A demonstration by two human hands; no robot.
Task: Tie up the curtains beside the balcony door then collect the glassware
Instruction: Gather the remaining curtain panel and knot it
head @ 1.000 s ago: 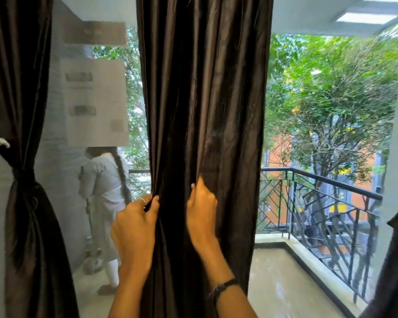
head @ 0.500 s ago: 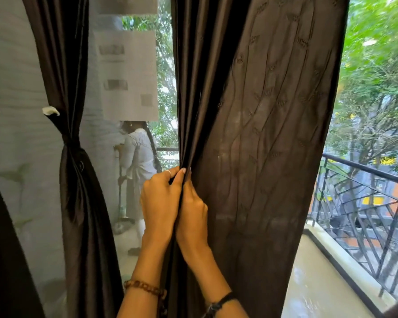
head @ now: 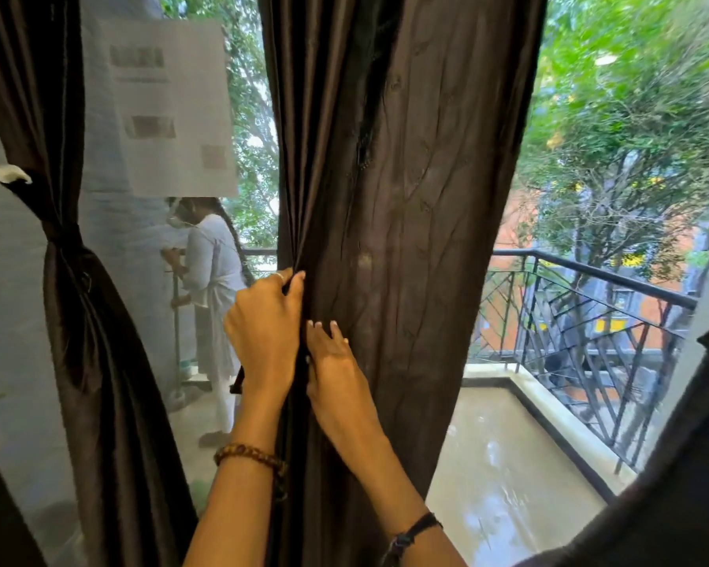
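Head view showed the loose brown curtain point(head: 398, 239) hanging full length in the middle of the balcony doorway, with both hands on its left edge. Left of that curtain, the left hand point(head: 265, 333) was clenched round a bunch of gathered folds, thumb and forefinger pinching the cloth at the top of the fist. Just right of and slightly below it, touching the same folds, the right hand point(head: 336, 362) lay against the fabric with its fingers fairly straight, pressing rather than grasping. Well left of the loose curtain, the tied curtain point(head: 78, 280) was already cinched at its waist, with a white hook point(head: 11, 173) on the wall beside it. No tie-back cord could be made out in either hand, and no glassware was visible.

The step in hand looked like gathering, and most of the panel to the right of the hands was still spread wide. To do it well, the right hand would need to sweep across to the far edge and draw the cloth back in even pleats, while the left kept its grip at about the height of the other curtain's knot. Slippery satin would likely slide out of a slack fist, so the hold should stay firm until the tie goes round.
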